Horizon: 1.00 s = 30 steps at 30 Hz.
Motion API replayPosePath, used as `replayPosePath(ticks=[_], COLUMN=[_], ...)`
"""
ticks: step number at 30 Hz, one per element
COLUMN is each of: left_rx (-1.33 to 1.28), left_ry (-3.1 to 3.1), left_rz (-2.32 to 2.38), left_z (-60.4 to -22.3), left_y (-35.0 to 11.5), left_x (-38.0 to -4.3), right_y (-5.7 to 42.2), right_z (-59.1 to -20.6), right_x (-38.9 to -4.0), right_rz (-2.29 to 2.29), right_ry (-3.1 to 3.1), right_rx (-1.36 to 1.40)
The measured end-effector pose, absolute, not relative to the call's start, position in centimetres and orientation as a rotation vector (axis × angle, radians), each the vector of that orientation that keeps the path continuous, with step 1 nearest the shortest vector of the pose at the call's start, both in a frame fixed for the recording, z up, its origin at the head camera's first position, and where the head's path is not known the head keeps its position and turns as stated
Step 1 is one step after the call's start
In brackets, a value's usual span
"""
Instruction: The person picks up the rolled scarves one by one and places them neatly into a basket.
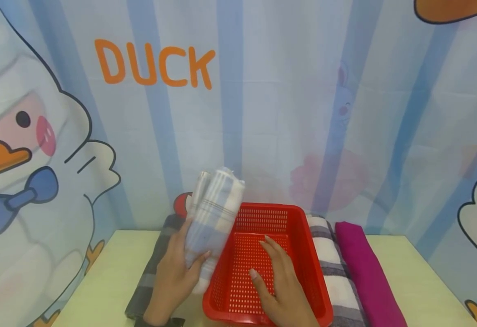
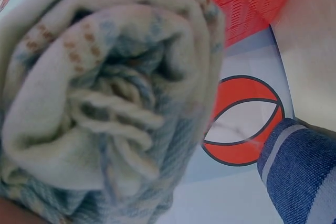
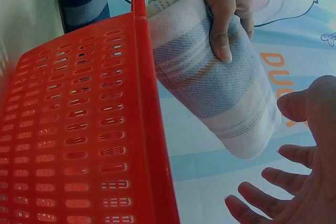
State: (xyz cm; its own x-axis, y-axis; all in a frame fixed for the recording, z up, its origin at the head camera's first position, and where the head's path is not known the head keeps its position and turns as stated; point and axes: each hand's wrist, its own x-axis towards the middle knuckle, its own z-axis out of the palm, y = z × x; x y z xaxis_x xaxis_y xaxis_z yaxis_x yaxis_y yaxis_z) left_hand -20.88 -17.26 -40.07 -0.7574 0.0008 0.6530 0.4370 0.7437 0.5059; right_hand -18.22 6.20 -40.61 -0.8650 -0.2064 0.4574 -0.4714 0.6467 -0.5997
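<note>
A rolled plaid scarf (image 1: pixel 218 213), white and light blue with fringe at one end, is gripped in my left hand (image 1: pixel 177 272), thumb across its front. It tilts above the left rim of a red plastic basket (image 1: pixel 320 281). In the left wrist view the rolled end of the scarf (image 2: pixel 121 93) shows knotted tassels. My right hand (image 1: pixel 283 290) hovers over the basket with fingers spread, holding nothing. From the right wrist view, the right hand (image 3: pixel 299 166) is apart from the scarf (image 3: pixel 220 82).
A dark grey rolled cloth (image 1: pixel 148 277) lies left of the basket. On its right are a striped white and grey cloth (image 1: pixel 332 272) and a magenta roll (image 1: pixel 369 272). Behind the pale yellow table (image 1: pixel 99 277) hangs a duck-print curtain (image 1: pixel 263 113).
</note>
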Motion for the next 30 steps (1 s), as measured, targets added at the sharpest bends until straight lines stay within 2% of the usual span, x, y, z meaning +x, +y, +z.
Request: replayPosePath(ticks=[9,30], left_rx=[-0.372,-0.437], left_ry=[-2.25,-2.219], left_rz=[-0.955,-1.548], left_z=[-39.9,-40.3], left_y=[-16.6,-13.7], left_x=[-20.5,-20.1], right_y=[6.2,5.9], right_z=[-40.6,-41.1], right_x=[-18.1,-18.0], right_rz=[1.022,1.082], right_ry=[-2.526,-2.592], right_rx=[0.539,0.569])
